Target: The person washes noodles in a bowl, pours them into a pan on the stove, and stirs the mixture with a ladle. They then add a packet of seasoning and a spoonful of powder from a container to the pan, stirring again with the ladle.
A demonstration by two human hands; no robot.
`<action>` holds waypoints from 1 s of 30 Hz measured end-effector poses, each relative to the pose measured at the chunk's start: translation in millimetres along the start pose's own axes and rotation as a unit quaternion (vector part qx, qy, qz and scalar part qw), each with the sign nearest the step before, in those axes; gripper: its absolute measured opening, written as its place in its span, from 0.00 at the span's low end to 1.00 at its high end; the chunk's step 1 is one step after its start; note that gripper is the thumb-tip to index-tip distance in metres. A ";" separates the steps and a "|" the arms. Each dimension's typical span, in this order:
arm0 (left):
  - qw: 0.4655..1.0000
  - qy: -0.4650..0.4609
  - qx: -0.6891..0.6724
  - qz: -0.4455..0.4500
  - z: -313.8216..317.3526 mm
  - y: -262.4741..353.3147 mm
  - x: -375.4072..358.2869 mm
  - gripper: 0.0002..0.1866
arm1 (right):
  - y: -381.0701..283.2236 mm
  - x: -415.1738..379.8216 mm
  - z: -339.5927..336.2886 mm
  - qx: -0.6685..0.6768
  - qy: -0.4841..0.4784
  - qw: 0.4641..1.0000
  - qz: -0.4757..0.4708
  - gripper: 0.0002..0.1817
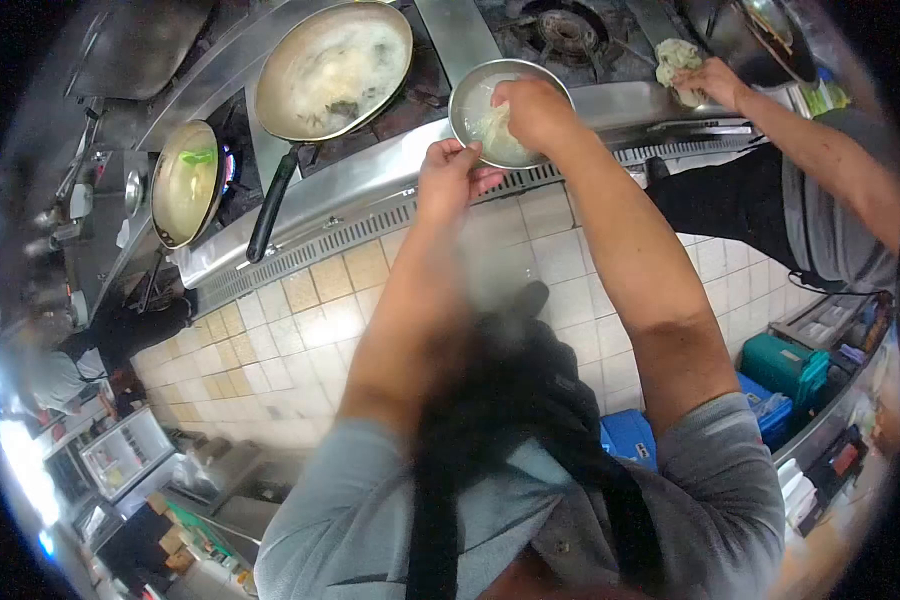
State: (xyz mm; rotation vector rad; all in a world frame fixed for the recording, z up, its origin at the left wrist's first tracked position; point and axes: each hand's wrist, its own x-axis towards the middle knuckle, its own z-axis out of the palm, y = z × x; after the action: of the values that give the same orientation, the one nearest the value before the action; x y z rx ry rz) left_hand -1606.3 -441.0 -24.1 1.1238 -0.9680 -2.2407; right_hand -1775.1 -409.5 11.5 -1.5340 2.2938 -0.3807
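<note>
A round metal bowl [462,108] with pale, wet contents is held over the front edge of the stove. My left hand [457,178] grips its lower left rim, thumb and fingers closed on it. Inside the bowl, my right hand [538,118] has its fingers bent around pale, stringy food [494,128]; the fingertips are partly hidden. Left of the bowl, a large frying pan [335,70] holds whitish liquid and a dark clump. Farther left, a smaller pan [187,185] contains yellowish liquid and something green, with a blue flame beside it.
The large pan's black handle [270,205] juts over the stove edge. At the right, a co-worker's hand [708,82] holds a pale cloth [676,62] near a bare burner [567,32]. Another person stands at the far left. A green bin [782,368] and blue containers are lower right.
</note>
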 end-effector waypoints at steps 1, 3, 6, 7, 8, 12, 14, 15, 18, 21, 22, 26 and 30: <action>1.000 -0.010 0.026 -0.002 0.7 0.7 5.3 0.17 | 4.9 0.3 -4.1 0.050 0.010 0.999 -0.014 0.18; 1.000 -0.010 0.022 0.011 1.4 -0.3 12.6 0.14 | 9.1 -0.9 -10.7 0.075 0.018 0.997 0.007 0.21; 0.999 -0.009 0.019 0.024 2.7 -3.7 17.3 0.13 | 5.1 -5.2 -12.5 0.056 0.026 0.998 0.010 0.27; 0.999 -0.010 0.017 0.025 4.2 -3.7 19.1 0.13 | 3.7 -6.0 -5.3 -0.006 0.002 1.000 0.000 0.28; 1.000 -0.021 0.009 0.008 5.0 -3.7 20.8 0.13 | 2.9 -6.2 1.5 -0.067 -0.022 0.997 -0.009 0.31; 0.996 -0.074 0.040 -0.016 -0.4 -4.8 28.8 0.15 | -26.0 -10.0 14.5 -0.154 -0.043 0.985 0.060 0.29; 0.997 -0.059 0.034 -0.020 0.7 -0.4 24.9 0.15 | -14.8 -2.7 22.1 -0.158 -0.054 0.985 0.045 0.25; 0.998 -0.043 0.029 -0.024 1.8 3.6 22.4 0.15 | -8.1 1.0 22.0 -0.159 -0.064 0.985 0.029 0.21; 0.998 -0.032 0.041 -0.046 -0.6 12.4 16.3 0.15 | -4.4 3.2 8.8 -0.132 -0.079 0.988 0.020 0.17; 0.996 -0.048 0.039 -0.064 -8.2 15.0 14.6 0.16 | -15.0 -7.2 -16.6 -0.025 -0.085 0.996 -0.002 0.19; 0.996 -0.050 0.035 -0.062 -9.3 15.6 13.0 0.16 | -18.6 -10.0 -21.1 -0.030 -0.085 0.996 -0.003 0.19; 0.997 -0.069 0.023 -0.037 -15.8 20.5 4.0 0.16 | -39.4 -18.7 -29.9 -0.005 0.005 0.999 0.054 0.24; 0.995 -0.093 0.033 -0.024 -25.7 35.8 -4.1 0.17 | -58.8 -19.6 -7.4 -0.085 -0.007 0.995 0.056 0.28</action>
State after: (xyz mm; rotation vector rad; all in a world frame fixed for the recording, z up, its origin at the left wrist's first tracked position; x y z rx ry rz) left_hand -1580.1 -471.7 -5.9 0.9892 -1.1067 -2.4012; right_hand -1722.6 -413.3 45.0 -1.4697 2.4428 -0.1488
